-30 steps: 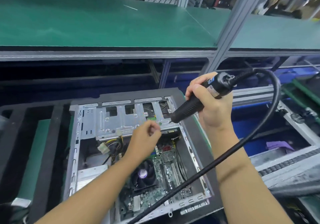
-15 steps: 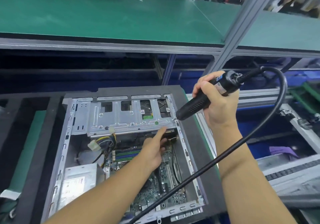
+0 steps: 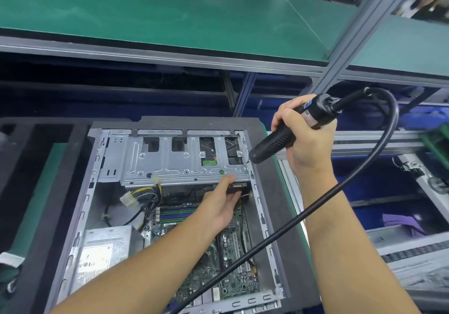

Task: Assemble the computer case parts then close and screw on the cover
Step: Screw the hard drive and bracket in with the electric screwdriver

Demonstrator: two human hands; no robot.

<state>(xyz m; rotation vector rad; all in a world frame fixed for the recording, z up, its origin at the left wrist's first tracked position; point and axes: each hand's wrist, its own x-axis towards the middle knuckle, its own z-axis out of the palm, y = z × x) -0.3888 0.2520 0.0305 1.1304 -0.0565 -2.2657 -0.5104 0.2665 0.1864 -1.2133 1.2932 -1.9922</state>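
An open computer case (image 3: 80,207) lies flat on a black foam pad, motherboard (image 3: 233,260) and power supply (image 3: 102,253) exposed. A silver drive cage (image 3: 179,165) spans its far end. My right hand (image 3: 308,143) grips a black electric screwdriver (image 3: 279,136), whose tip touches the cage's right edge near the case rail. My left hand (image 3: 221,204) reaches under the cage's front lip with fingers extended, thumb against the lip; its fingertips are hidden below the cage.
The screwdriver's black cable (image 3: 328,192) loops right and crosses the case's lower right corner. Loose yellow and black wires with a white connector (image 3: 128,199) hang inside. A green shelf (image 3: 145,15) overhangs at the back; a conveyor rail (image 3: 364,143) and purple cloth (image 3: 401,224) lie right.
My left hand dropped from the top of the drive cage to its front lip and reached underneath. The screwdriver tip stayed at the cage's right edge. The view shifted closer.
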